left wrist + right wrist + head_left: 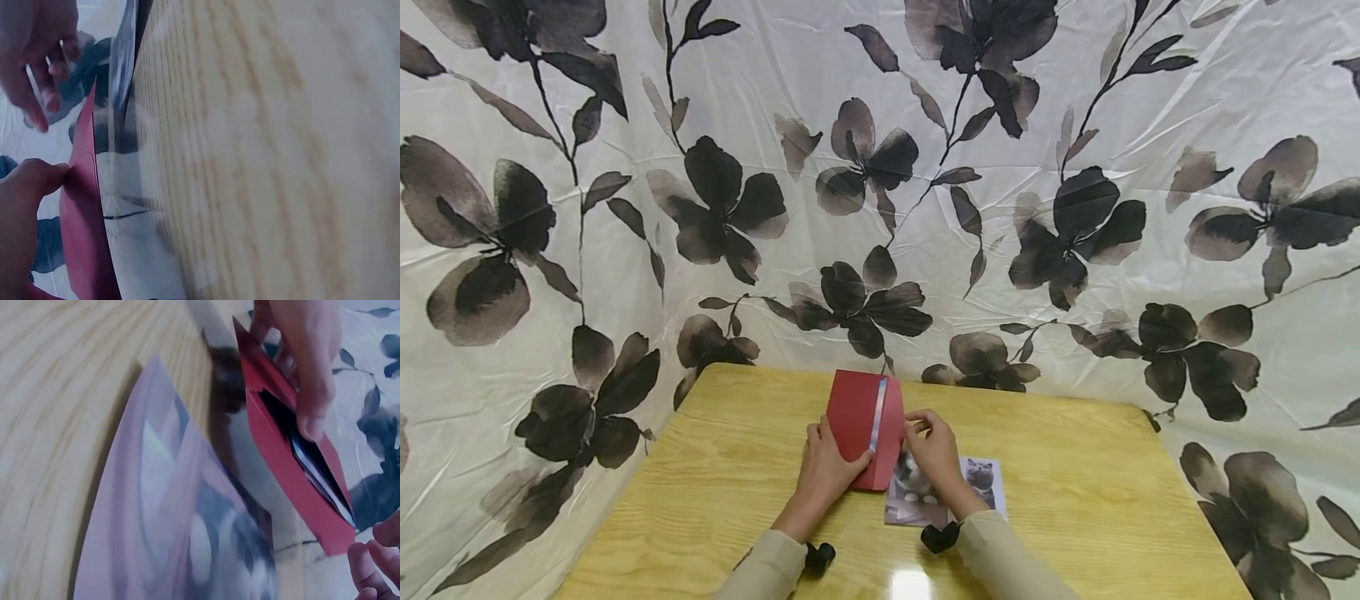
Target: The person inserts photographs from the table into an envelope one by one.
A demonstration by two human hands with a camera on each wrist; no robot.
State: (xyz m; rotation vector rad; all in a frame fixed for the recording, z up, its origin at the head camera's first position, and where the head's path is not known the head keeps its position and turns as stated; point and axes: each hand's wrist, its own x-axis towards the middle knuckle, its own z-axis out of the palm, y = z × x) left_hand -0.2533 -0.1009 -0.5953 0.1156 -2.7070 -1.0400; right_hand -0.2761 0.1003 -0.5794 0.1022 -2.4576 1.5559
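Note:
A red envelope (854,407) is tilted up over the table with its flap raised. My left hand (827,465) grips it, thumb at the opening. In the right wrist view, several thin pale-edged sheets (320,481) show inside the envelope's mouth. My right hand (936,457) is by the envelope's right edge, fingers loosely bent. The left wrist view shows this right hand (39,59) apart from the envelope with nothing in its fingers. Beneath the right hand lies a cat photo (917,507), partly covered by the hand. Another cat photo (981,477) lies beside it, partly behind the forearm.
The yellow wood-grain table (1075,492) extends to both sides of the hands. Behind it hangs a white cloth (985,287) with dark flowers, meeting the table's back edge. Dark wrist straps (940,537) sit at both sleeves.

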